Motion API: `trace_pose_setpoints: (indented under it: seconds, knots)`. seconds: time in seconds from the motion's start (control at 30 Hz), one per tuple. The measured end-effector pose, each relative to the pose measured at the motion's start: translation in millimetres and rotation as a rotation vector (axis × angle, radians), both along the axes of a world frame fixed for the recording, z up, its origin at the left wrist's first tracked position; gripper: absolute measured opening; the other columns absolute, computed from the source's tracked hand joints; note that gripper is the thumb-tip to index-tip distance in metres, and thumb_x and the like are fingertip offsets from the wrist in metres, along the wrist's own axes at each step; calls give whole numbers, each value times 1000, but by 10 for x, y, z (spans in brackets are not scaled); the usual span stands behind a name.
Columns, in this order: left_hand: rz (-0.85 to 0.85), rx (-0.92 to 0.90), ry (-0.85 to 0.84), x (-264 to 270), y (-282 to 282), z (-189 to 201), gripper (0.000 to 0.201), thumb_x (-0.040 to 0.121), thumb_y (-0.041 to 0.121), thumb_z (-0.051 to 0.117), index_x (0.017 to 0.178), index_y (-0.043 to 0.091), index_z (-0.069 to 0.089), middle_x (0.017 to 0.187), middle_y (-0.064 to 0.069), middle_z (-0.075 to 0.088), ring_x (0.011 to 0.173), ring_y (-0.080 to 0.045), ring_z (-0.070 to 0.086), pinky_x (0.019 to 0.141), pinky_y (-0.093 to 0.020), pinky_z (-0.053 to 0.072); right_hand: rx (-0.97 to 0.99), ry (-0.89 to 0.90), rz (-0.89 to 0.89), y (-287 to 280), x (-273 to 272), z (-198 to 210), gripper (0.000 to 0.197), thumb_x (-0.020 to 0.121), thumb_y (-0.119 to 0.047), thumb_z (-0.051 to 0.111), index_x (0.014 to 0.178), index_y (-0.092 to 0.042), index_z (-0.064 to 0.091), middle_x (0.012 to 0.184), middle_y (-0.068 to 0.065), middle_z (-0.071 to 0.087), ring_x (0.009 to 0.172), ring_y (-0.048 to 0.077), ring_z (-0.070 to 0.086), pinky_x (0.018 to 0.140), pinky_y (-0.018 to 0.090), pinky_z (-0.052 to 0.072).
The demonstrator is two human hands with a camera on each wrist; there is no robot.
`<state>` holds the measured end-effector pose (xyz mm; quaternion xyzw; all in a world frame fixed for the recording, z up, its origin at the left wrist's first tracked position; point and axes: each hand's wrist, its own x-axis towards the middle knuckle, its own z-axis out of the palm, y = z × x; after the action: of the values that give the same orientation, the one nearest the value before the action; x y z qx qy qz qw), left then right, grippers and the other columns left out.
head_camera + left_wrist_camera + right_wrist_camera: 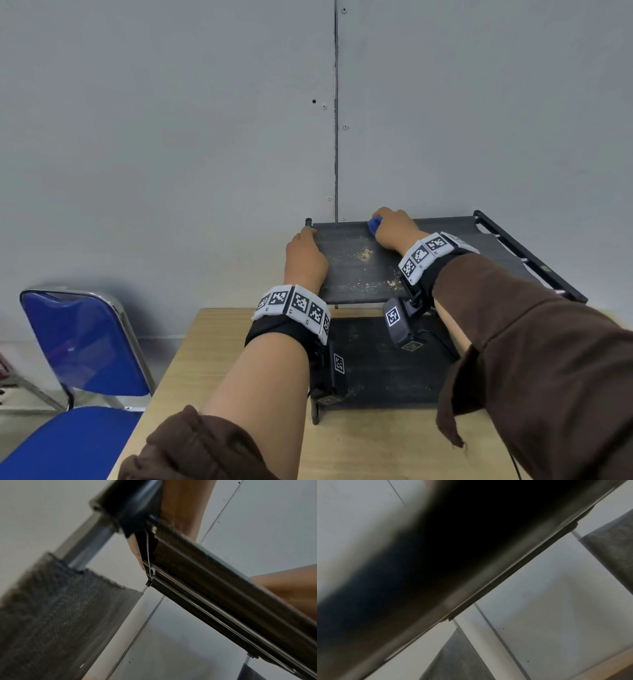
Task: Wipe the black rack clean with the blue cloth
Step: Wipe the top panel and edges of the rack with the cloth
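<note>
A black two-tier rack [455, 236] stands on a wooden table against the wall; pale crumbs [364, 254] are scattered on its upper shelf. My right hand [394, 228] rests on the far part of that shelf and holds a bunched blue cloth [374, 224], mostly hidden under the fingers. My left hand [306, 251] grips the shelf's left edge near the back corner post [308, 222]. In the left wrist view a finger [137, 553] curls under the black shelf rail [223, 588]. The right wrist view shows only the dark underside of the shelf [453, 547].
The lower shelf [376, 370] lies under my wrists, also dusted with crumbs. The wooden table [376, 452] reaches toward me. A blue chair [85, 346] with a chrome frame stands to the left. A grey panelled wall [171, 137] closes off the back.
</note>
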<state>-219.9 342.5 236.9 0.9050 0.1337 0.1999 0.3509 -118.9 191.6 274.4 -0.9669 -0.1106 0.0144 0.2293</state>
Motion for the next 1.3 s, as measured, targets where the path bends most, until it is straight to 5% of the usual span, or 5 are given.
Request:
trace_pose_setpoints:
  seconds: [0.3,0.57,0.83,1.03,1.3]
  knots:
    - [3,-45,-24,-28,-29,41,51,87,-5,38,137,6,38,130,-18,52,120,-34,48,97,-39,41,594,50,234,291,-208,107,53,78,10,43,119,-17,63,114,8,62,107,26,58,88,34,50]
    - [3,-52,-14,-19,-41,48,52,87,-6,35,137,7,37,133,-17,50,121,-33,46,96,-39,40,47,-69,114,247,-203,72,41,91,1,45,127,-13,57,128,15,57,118,31,53,89,29,41]
    - [5,-72,-13,-20,-22,54,50,88,-2,38,137,8,39,131,-17,51,121,-33,47,98,-38,40,541,17,121,110,-295,145,52,78,7,50,125,-16,58,122,8,60,113,24,56,88,31,50]
    - [-4,-36,1,8,-31,37,50,87,-4,38,136,6,39,130,-17,51,120,-33,47,98,-39,41,318,-196,-178,-309,-255,37,27,88,-15,51,114,-8,57,120,19,51,93,29,52,74,27,38]
    - [12,8,43,3,-16,55,51,87,-5,37,137,6,40,135,-17,48,126,-33,43,103,-38,37,163,-100,72,-65,-619,-61,31,85,-6,54,114,-16,58,123,9,53,100,25,53,76,27,39]
